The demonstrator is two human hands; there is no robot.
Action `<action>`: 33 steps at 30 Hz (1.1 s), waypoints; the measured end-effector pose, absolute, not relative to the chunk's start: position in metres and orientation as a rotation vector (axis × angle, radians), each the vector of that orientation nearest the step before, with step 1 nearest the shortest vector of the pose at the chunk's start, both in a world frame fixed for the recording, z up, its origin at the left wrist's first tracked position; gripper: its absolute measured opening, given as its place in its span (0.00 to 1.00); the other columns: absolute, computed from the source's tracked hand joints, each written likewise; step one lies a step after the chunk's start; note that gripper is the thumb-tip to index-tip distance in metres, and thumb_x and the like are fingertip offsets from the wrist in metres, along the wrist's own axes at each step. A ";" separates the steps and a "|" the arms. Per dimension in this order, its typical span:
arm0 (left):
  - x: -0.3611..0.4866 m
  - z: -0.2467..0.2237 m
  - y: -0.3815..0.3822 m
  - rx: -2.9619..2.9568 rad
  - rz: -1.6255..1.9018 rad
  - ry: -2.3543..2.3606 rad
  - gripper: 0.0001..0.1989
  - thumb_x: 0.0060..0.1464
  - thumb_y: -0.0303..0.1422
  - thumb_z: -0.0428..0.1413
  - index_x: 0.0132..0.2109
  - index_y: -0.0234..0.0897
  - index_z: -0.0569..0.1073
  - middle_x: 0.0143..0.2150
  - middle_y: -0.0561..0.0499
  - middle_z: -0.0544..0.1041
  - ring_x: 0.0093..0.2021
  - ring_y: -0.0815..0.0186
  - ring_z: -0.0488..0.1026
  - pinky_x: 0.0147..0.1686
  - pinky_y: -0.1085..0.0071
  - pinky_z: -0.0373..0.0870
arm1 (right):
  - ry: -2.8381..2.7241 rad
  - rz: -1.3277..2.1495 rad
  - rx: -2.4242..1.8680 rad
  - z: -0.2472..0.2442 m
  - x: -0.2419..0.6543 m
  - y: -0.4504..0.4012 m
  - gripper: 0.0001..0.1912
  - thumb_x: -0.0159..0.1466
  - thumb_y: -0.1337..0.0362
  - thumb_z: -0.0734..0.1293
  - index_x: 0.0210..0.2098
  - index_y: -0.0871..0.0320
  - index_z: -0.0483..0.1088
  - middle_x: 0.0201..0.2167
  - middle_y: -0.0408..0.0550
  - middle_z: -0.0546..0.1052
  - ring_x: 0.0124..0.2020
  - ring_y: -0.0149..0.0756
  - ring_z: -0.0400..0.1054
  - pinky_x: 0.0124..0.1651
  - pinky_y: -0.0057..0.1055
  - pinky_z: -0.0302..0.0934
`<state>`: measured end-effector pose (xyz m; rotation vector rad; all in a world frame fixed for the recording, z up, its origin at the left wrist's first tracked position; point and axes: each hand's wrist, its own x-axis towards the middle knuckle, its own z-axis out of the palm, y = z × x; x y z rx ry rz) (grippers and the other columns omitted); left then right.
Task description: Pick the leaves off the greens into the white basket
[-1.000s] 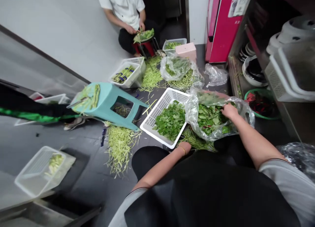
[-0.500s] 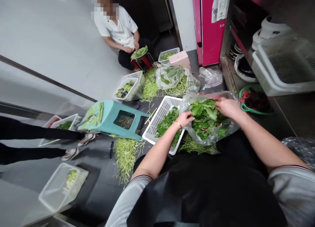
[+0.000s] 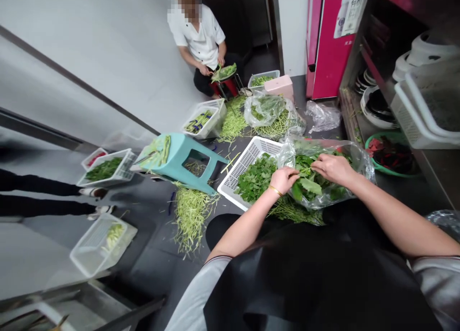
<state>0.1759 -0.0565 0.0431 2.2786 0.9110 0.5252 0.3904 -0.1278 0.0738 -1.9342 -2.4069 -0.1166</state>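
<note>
My left hand [image 3: 284, 179], with a bracelet at the wrist, is closed on a leafy green sprig [image 3: 308, 180] over the plastic bag. My right hand [image 3: 332, 169] pinches the stem of the same sprig, a short way to the right. Beneath both hands the clear plastic bag [image 3: 361, 170] lies open with more leafy greens in it. Left of the bag stands a white perforated basket [image 3: 232, 180], holding a heap of green leaves [image 3: 257, 177]. Thin green stems [image 3: 296, 212] lie below the bag, near my lap.
A turquoise stool [image 3: 176, 156] lies on its side, beside piled stems [image 3: 192, 216]. A seated person [image 3: 201, 39] handles greens at the back. Another person's legs [image 3: 43, 197] show at left. A green basket [image 3: 391, 170] and metal shelving [image 3: 427, 173] stand at right.
The view has shifted, so most things appear farther right. My hands have come closer together, with a sprig now between them. The person at left has stepped farther left.
</note>
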 end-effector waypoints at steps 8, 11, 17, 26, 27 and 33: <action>0.152 0.037 -0.056 1.924 0.617 0.998 0.04 0.46 0.31 0.61 0.28 0.34 0.78 0.26 0.51 0.75 0.27 0.69 0.67 0.32 0.73 0.64 | -1.944 0.243 -1.732 0.083 0.380 -0.132 0.19 0.65 0.53 0.59 0.49 0.52 0.74 0.51 0.53 0.71 0.48 0.42 0.67 0.46 0.35 0.61; 0.133 0.038 -0.058 1.551 0.665 1.008 0.09 0.42 0.35 0.64 0.28 0.32 0.77 0.20 0.54 0.71 0.21 0.73 0.62 0.25 0.74 0.61 | -1.379 0.455 -1.691 0.085 0.388 -0.140 0.20 0.62 0.50 0.61 0.43 0.56 0.74 0.41 0.54 0.75 0.36 0.41 0.69 0.36 0.36 0.64; 0.105 0.030 -0.084 1.215 0.653 0.990 0.18 0.34 0.41 0.67 0.28 0.31 0.77 0.16 0.57 0.67 0.16 0.77 0.56 0.18 0.77 0.52 | -1.049 1.297 -1.401 0.068 0.340 -0.136 0.26 0.50 0.50 0.72 0.44 0.58 0.70 0.28 0.46 0.75 0.23 0.31 0.66 0.22 0.27 0.57; 0.065 0.031 -0.097 1.122 0.710 1.015 0.19 0.33 0.43 0.67 0.27 0.31 0.75 0.16 0.58 0.65 0.16 0.78 0.56 0.18 0.78 0.52 | -1.047 1.498 -1.182 0.079 0.328 -0.116 0.17 0.51 0.52 0.71 0.32 0.57 0.67 0.15 0.35 0.60 0.15 0.24 0.51 0.20 0.26 0.47; 0.063 0.029 -0.097 1.104 0.714 1.009 0.19 0.33 0.43 0.67 0.27 0.31 0.75 0.16 0.59 0.65 0.16 0.78 0.56 0.17 0.78 0.51 | -1.020 1.471 -1.174 0.079 0.328 -0.116 0.17 0.52 0.52 0.70 0.32 0.57 0.66 0.16 0.35 0.59 0.16 0.24 0.51 0.20 0.27 0.47; 0.071 0.023 -0.098 1.217 0.758 1.013 0.19 0.34 0.43 0.67 0.25 0.31 0.74 0.16 0.58 0.65 0.18 0.78 0.56 0.20 0.78 0.51 | -1.611 1.494 -1.449 0.063 0.269 -0.117 0.26 0.51 0.49 0.70 0.42 0.60 0.68 0.19 0.36 0.63 0.20 0.27 0.56 0.24 0.27 0.49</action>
